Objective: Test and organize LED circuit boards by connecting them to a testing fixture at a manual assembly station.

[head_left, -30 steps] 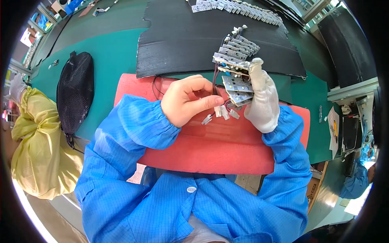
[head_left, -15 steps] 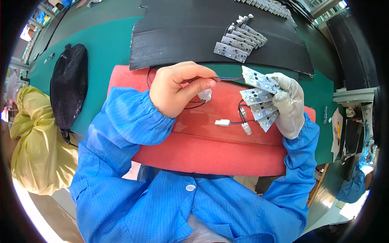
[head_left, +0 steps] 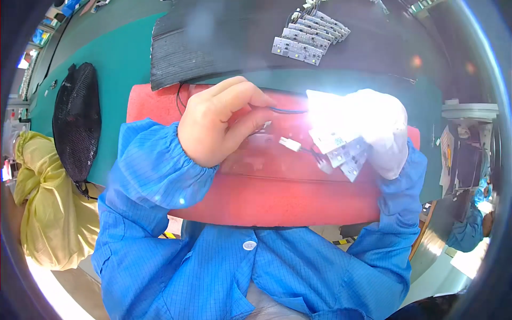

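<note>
My bare left hand [head_left: 213, 120] pinches a thin dark cable [head_left: 288, 111] between thumb and fingertips. This cable runs to the top board held on the right, which shines with a white glare. In a white glove, my right hand [head_left: 389, 146] is closed on a fan of LED circuit boards [head_left: 346, 153]; the glare hides its fingers and the top board's face. A white plug connector [head_left: 289, 144] dangles from the lower boards on short wires. Beneath both hands lies a red foam pad [head_left: 277, 205]. Whatever else sits inside my left fingers is hidden.
Beyond the pad, a black sheet [head_left: 213, 50] carries a fanned stack of LED boards [head_left: 304, 45]. On the green tabletop at left lies a black mesh pouch [head_left: 77, 122], beside a yellow cloth bundle [head_left: 50, 202]. Another person's blue sleeve [head_left: 466, 229] shows at far right.
The top board has gone from unlit to glaring white. My left hand has shifted slightly left and down, still pinching the cable. The lower boards and connector hang a little lower.
</note>
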### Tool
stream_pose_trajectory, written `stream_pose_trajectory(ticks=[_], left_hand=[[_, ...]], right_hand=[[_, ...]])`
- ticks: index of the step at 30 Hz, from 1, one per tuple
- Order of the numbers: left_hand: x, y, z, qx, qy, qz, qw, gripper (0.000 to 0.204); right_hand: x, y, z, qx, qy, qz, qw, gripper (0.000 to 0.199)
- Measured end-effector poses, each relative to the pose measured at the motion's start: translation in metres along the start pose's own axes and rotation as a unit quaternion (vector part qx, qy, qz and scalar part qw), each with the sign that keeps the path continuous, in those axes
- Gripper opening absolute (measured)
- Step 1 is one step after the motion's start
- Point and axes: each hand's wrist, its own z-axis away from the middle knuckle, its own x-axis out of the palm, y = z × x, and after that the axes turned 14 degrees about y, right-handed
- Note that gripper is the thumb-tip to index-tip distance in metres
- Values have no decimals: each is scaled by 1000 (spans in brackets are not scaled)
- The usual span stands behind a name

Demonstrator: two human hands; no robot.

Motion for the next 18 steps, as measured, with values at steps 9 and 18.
stream_pose_trajectory(ticks=[9, 18], left_hand=[[5, -8, 2, 50, 21, -15, 998, 9], [4, -8, 1, 39, 10, -27, 999, 13]], right_hand=[[-7, 21, 3, -159, -24, 197, 967, 64], [-15, 15, -8, -187, -44, 253, 948, 67]])
